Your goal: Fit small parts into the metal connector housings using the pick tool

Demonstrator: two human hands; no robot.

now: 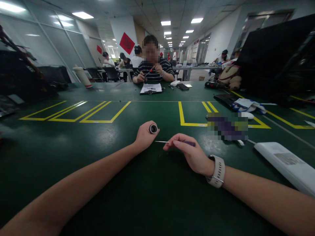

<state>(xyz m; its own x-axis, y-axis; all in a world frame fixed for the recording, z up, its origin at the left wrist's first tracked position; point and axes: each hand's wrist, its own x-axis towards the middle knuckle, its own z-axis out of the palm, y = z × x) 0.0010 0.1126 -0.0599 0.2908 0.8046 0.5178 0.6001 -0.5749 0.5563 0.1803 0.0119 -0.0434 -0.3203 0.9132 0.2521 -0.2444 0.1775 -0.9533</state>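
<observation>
Glossy dark-green bench, bright open office. Centre frame, our left grip is curled round a black silver-rimmed tube; just beside, our right grip is pinching a slim purple-handled, metal-shafted tool.

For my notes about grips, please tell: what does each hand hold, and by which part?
The right hand holds a thin-shafted tool by its purple handle; the left hand grips a dark cylinder around its side.

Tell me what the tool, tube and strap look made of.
Tool: thin, bright shaft, likely polished metal; purplish handle, perhaps plastic.
Tube: shiny, silvery rim suggests metal; body unclear, hidden by the hand.
Strap: pale, matte, slotted; probably silicone or rubber.
</observation>
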